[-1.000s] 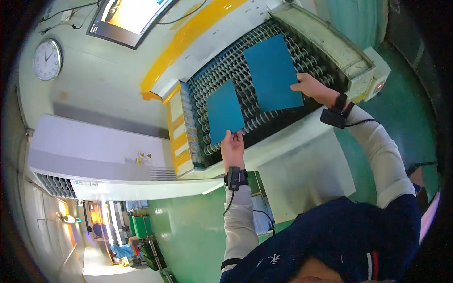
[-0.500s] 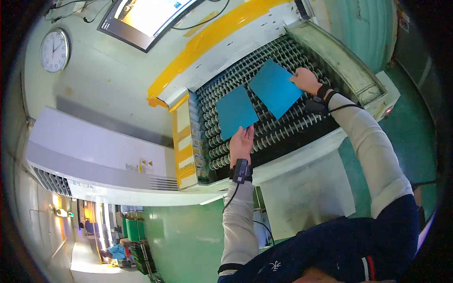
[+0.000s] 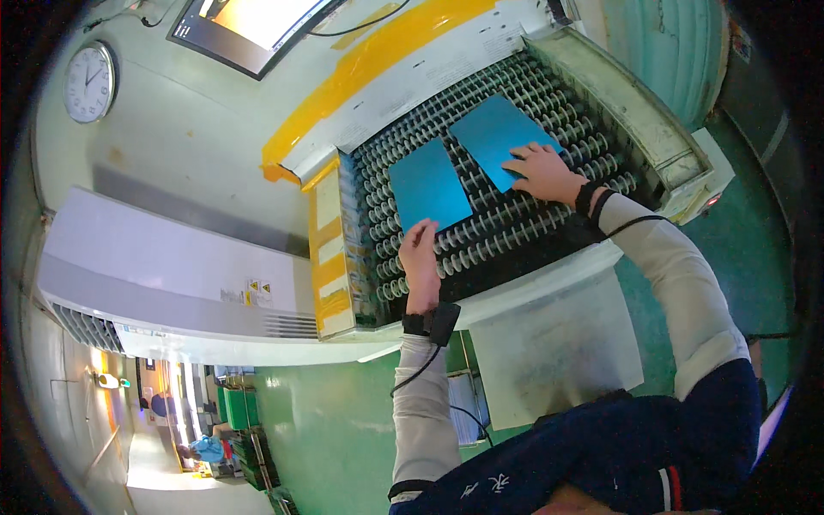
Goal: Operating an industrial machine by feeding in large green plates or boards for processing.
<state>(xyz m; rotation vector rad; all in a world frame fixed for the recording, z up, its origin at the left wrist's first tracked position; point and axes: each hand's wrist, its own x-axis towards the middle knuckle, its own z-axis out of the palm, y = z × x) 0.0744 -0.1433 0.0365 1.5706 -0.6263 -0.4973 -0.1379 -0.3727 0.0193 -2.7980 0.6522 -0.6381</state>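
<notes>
With the view's centre as the dial hub, we locate our left hand (image 3: pixel 420 257) at the hub; its grip is partly curled, fingertips at the near edge of the left blue sheet (image 3: pixel 429 182). We cannot tell whether it pinches that edge. Our right hand (image 3: pixel 549 175), at 2 o'clock, has its grip spread, fingers resting over the right blue sheet (image 3: pixel 496 133). The sheets lie at 12 and 1 o'clock on the roller bed (image 3: pixel 515 236). Beyond, we note a monitor (image 3: pixel 245 33) at 11 o'clock and a wall clock (image 3: pixel 89 81) at 10 o'clock.
</notes>
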